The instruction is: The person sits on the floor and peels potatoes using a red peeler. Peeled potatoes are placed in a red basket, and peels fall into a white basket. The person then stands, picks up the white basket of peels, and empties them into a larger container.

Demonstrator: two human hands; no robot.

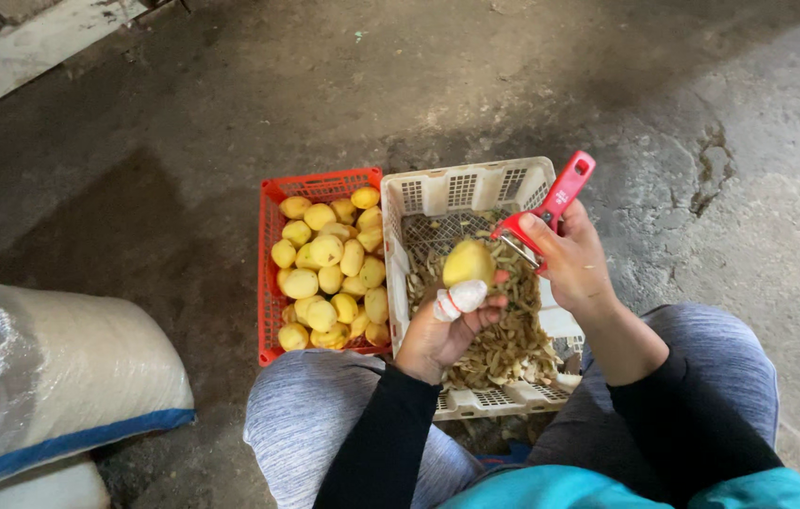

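Your left hand (439,332), thumb bandaged white, keeps a closed grip on a peeled yellow potato (469,261) above the white plastic crate of peelings (461,188), while your right hand (571,259) clasps a red-handled peeler (551,209) against it, beside the red plastic crate of peeled potatoes (271,273).

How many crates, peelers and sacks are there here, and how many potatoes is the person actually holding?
Crates: 2, a red crate of peeled potatoes and a white crate of peelings
Peelers: 1, a red peeler in the right hand
Held potatoes: 1, a potato in the left hand
Sacks: 1, a white sack with a blue stripe
Total: 5
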